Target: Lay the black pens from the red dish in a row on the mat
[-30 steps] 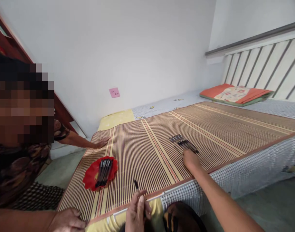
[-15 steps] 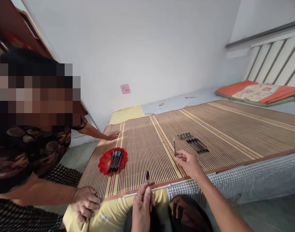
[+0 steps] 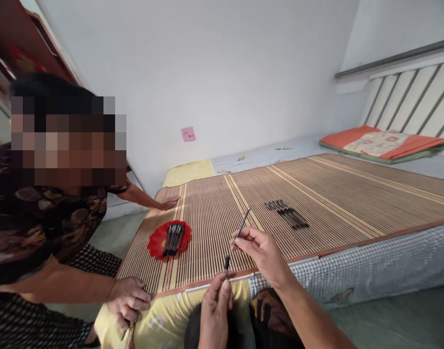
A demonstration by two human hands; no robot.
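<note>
My left hand (image 3: 215, 305) is closed around a pen barrel (image 3: 227, 262), whose black end points up from between thumb and fingers. My right hand (image 3: 256, 249) pinches a thin dark pen refill (image 3: 243, 223) with a pale tip, tilted up and away. Its lower end is just above the pen barrel's black end; whether they touch I cannot tell. Beyond my right hand, several dark pen barrels (image 3: 293, 218) lie in a row on the striped mat (image 3: 207, 208), beside several shorter clear and silvery pen parts (image 3: 275, 205).
Left on the mat stands a red scalloped dish (image 3: 154, 240) holding several dark pens (image 3: 174, 240). Another person leans in there, one hand (image 3: 169, 202) flat on the mat, the other (image 3: 129, 300) at the bed edge. A folded orange quilt (image 3: 404, 148) lies far right.
My right hand has moved left and nearer with the refill, bringing it over the pen barrel. The refill has tilted from upright to slanting. My left hand stays nearly in place.
</note>
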